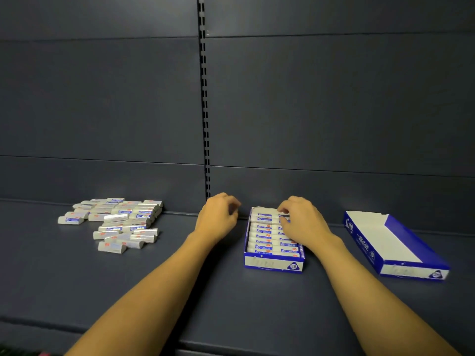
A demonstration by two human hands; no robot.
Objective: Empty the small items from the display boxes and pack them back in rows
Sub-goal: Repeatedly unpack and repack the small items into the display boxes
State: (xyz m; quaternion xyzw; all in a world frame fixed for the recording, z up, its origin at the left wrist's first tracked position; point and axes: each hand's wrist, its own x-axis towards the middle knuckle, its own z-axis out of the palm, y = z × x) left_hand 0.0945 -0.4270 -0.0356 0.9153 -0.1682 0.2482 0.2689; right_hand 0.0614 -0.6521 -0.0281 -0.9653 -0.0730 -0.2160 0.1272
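Observation:
A blue and white display box (273,263) sits on the dark shelf, filled with rows of wrapped white erasers (264,236). My right hand (302,222) lies over the box's far right part, its curled fingertips on the erasers in the back rows. My left hand (218,217) hovers just left of the box with its fingers curled inward; nothing shows in it. A second, empty blue and white box (401,255) lies to the right. A loose pile of wrapped erasers (120,222) is spread on the shelf at the left.
The dark shelf surface (205,291) runs across the view, backed by a dark panel wall with a slotted upright (204,98) behind my left hand. The shelf's front edge passes under my forearms.

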